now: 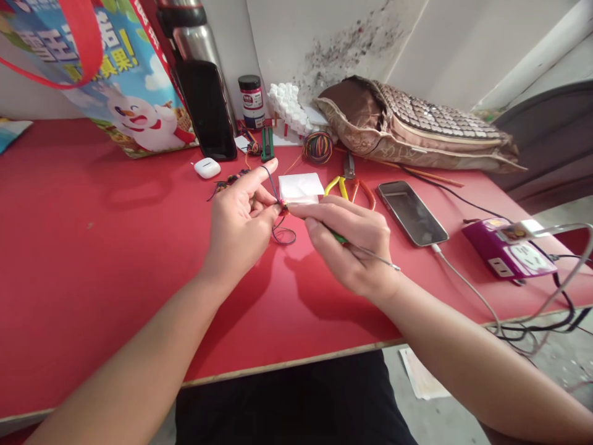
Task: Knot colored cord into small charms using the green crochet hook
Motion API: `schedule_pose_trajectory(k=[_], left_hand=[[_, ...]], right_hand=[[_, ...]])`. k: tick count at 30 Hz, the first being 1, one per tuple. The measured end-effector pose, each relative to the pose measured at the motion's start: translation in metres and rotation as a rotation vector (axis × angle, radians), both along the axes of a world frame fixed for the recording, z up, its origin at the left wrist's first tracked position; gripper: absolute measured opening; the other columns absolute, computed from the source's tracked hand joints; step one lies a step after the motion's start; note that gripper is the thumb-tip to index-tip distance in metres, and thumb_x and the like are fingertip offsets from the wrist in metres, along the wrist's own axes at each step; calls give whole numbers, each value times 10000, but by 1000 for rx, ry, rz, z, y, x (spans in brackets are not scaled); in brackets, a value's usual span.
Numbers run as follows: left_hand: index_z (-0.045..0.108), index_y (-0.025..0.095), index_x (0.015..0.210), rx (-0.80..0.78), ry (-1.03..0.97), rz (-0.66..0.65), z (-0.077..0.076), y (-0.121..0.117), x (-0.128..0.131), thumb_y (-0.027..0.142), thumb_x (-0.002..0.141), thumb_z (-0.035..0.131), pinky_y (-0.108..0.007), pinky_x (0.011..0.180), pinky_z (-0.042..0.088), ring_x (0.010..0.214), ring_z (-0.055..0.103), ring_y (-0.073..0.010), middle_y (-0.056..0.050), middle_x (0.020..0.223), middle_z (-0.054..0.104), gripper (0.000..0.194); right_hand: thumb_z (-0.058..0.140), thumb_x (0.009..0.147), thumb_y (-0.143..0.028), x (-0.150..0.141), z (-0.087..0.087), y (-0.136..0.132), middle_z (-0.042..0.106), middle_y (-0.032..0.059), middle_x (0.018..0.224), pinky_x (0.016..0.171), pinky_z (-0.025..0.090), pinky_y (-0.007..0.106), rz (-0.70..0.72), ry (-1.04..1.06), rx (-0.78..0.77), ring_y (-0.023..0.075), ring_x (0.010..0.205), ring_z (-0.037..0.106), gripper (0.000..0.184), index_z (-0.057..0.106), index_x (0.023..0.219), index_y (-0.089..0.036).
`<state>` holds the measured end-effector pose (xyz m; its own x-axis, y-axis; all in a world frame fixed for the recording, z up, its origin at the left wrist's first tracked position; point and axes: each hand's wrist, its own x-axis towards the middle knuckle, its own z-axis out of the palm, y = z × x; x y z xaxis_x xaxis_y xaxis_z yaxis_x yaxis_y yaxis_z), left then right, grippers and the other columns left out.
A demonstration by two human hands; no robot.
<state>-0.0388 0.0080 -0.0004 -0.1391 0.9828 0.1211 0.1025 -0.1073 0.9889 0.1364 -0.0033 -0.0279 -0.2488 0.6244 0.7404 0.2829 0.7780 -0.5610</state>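
Note:
Between the thumb and fingers of my left hand (248,213) is a small red-and-yellow crocheted piece (283,208). A dark thin yarn (272,180) runs from it up around my raised left index finger, and a loop of it hangs below. My right hand (349,238) is closed around a crochet hook (373,254), whose green grip shows under the fingers and whose metal shaft sticks out toward the wrist. The hook's tip meets the piece at my left fingertips and is too small to make out. Behind my left hand lies a multicoloured braided strand (227,183), partly hidden.
Beyond my hands lie a white folded paper (301,185), pliers (349,176), a ball of multicoloured yarn (317,148) and a white earphone case (207,167). A phone (413,213) charges near a purple power strip (509,247). Behind stand a bag (139,93), a bottle (194,43) and a cushion (417,123).

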Motion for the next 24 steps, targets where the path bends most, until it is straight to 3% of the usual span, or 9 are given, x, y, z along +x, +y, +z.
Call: schedule_pose_trajectory(k=[6,13,17,21,24], left_hand=[[867,245,1157,-21,23,-32,3,-1,4,13,733,770,-246,559,390,637,416,-117,37,720,619,493],[877,239,977,-83,-34,-151,7,-4,5,-52,711,776,-245,586,489,623,477,-109,19,762,681,407],[883,226,949,-88,-78,-204,5,-3,2,-5,709,834,-265,602,526,655,573,-138,-8,783,729,337],[893,237,1067,-92,-171,-241,5,-1,1,40,699,896,-275,657,602,687,620,-144,23,735,683,418],[897,244,1088,-100,-251,-272,4,0,-1,65,688,940,-272,684,622,715,660,-149,21,739,697,440]], right_hand=[[580,949,-145,2,12,0,777,35,788,648,530,311,-25,100,-234,157,682,673,291,867,919,-189],[614,812,-150,12,21,12,449,-25,499,488,259,263,67,460,-688,97,497,363,271,833,658,-192],[643,742,-197,19,20,23,494,0,509,461,123,260,122,565,-881,78,474,261,220,845,660,-162],[653,712,-256,22,20,31,570,22,540,424,87,269,199,607,-974,74,453,239,211,838,660,-169],[636,713,-269,22,21,32,477,-16,459,418,77,267,296,622,-1034,66,416,208,210,797,623,-169]])
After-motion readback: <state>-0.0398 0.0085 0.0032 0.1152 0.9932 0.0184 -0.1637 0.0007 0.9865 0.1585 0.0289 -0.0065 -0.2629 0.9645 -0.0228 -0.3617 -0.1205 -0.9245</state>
